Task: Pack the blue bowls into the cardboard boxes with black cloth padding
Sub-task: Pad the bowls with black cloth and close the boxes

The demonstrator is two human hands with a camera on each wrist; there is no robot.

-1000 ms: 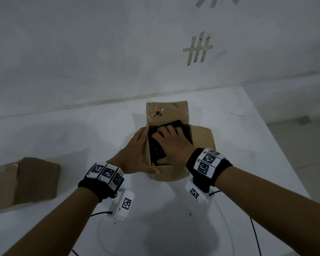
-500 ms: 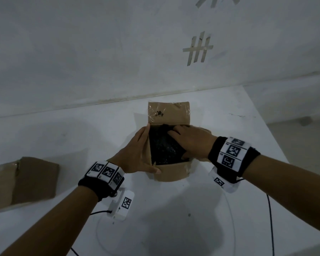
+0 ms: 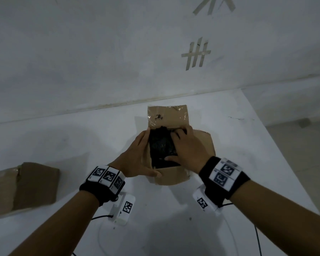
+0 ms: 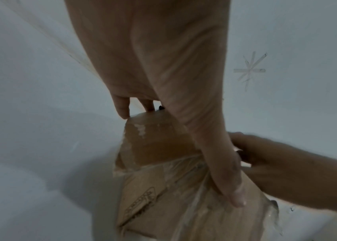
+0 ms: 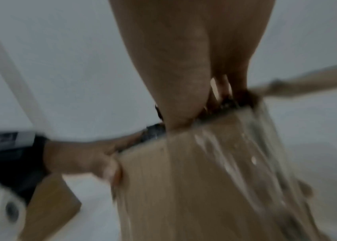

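Digging into crumpled black cloth (image 3: pixel 160 146), the right hand (image 3: pixel 187 147) curls its fingers (image 3: pixel 176 135) and pinches the folds, thumb on the near edge. Left hand (image 3: pixel 137 157) grips the left wall of the open brown cardboard box (image 3: pixel 171 175), thumb along the front lip. Cloth fills the box, mid white table (image 3: pixel 238 145). Glossy tape on creased flaps. Another brown cardboard box (image 3: pixel 24 187) lies far left.

White table (image 3: pixel 44 137), far edge butts the wall (image 3: pixel 100 52). Two items sit directly on it. An open cardboard box (image 3: pixel 171 177) is mid-table with its flaps splayed (black cloth (image 3: pixel 161 145) fills its opening). A second cardboard box (image 3: pixel 26 187) is well apart at the left, partly cut off by the frame. Dark scuff marks (image 3: pixel 236 118) at far right. A thin black cable (image 3: pixel 257 241) runs across the near side.
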